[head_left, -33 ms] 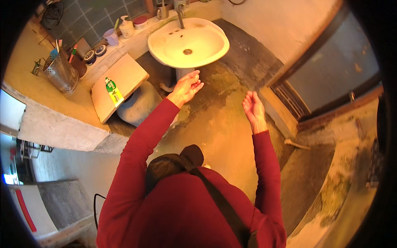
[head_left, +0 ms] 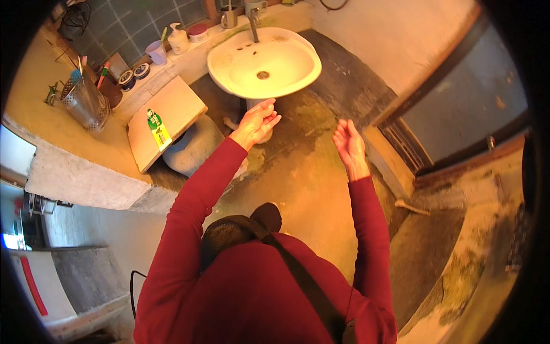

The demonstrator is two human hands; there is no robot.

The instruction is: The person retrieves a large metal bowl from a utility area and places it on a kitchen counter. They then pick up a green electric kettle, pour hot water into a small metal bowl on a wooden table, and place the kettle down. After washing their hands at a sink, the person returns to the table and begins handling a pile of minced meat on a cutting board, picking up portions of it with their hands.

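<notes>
My left hand [head_left: 257,125] is in the air, palm partly up, just in front of the near rim of the white washbasin [head_left: 263,92]. Its fingers are bent and spread apart, and I see nothing held in them. Farther right, over the floor, my right hand [head_left: 349,144] hangs with its fingers loosely curled together, and no object shows in it. Neither hand touches anything. Left of my left hand, a tan board [head_left: 182,102] rests over a rounded grey jar [head_left: 195,146]. On the board lies a green and yellow packet [head_left: 158,131].
A metal tap [head_left: 254,26] stands behind the basin. The ledge holds a pump bottle [head_left: 178,41], a lilac cup [head_left: 155,53], two round tins [head_left: 141,70] and a perforated metal holder [head_left: 86,106]. A wood-framed door [head_left: 464,97] is at the right.
The basin and ledge sit slightly lower and farther right in the picture. My right hand has shifted slightly left and up; my left hand has hardly moved.
</notes>
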